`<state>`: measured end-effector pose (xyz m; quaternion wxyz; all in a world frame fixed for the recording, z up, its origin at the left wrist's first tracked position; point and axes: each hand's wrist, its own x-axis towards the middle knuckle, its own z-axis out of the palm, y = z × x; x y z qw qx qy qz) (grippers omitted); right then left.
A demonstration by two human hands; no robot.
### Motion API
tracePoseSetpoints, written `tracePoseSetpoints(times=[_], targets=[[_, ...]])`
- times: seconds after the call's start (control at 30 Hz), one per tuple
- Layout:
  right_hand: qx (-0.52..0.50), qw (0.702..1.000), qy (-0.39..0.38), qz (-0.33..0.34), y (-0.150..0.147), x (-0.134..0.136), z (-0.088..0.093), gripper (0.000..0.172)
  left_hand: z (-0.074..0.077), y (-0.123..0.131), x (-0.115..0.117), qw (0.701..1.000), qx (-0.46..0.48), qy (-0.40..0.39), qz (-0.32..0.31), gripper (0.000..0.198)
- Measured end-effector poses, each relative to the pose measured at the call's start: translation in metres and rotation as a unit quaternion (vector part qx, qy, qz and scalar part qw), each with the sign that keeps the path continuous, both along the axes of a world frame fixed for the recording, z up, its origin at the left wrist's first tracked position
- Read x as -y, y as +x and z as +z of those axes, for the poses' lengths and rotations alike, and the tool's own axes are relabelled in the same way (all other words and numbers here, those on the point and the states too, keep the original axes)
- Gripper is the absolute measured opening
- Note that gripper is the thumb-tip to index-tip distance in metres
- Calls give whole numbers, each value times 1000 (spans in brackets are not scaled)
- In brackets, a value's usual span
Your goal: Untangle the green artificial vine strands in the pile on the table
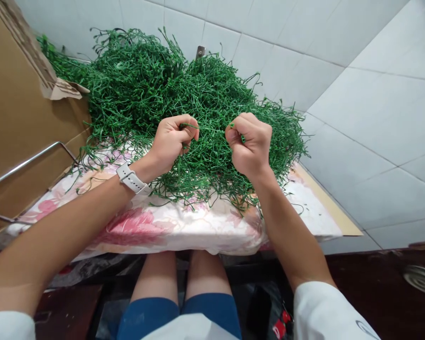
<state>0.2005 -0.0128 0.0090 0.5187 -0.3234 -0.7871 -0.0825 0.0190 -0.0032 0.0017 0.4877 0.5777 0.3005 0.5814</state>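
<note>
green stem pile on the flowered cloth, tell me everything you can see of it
The green stem pile is a broad, tangled, uneven heap of thin, wiry, plastic-looking strands, many with small knobbed tips. It rests on the flowered cloth by the tiled wall, beside cardboard at left, straggling loosely along its front. The left hand and right hand, before it, each pinch a green strand.

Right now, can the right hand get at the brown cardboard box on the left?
Probably not directly: the left hand and part of the tangled heap of thin green stems sit between the right hand and the box.
</note>
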Motion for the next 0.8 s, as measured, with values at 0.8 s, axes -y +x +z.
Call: tracePoseSetpoints(times=[0.8], targets=[[-188,977,-93,40,66,-64,-23,48,-8,-32,-32,998,-64,3,25,45]])
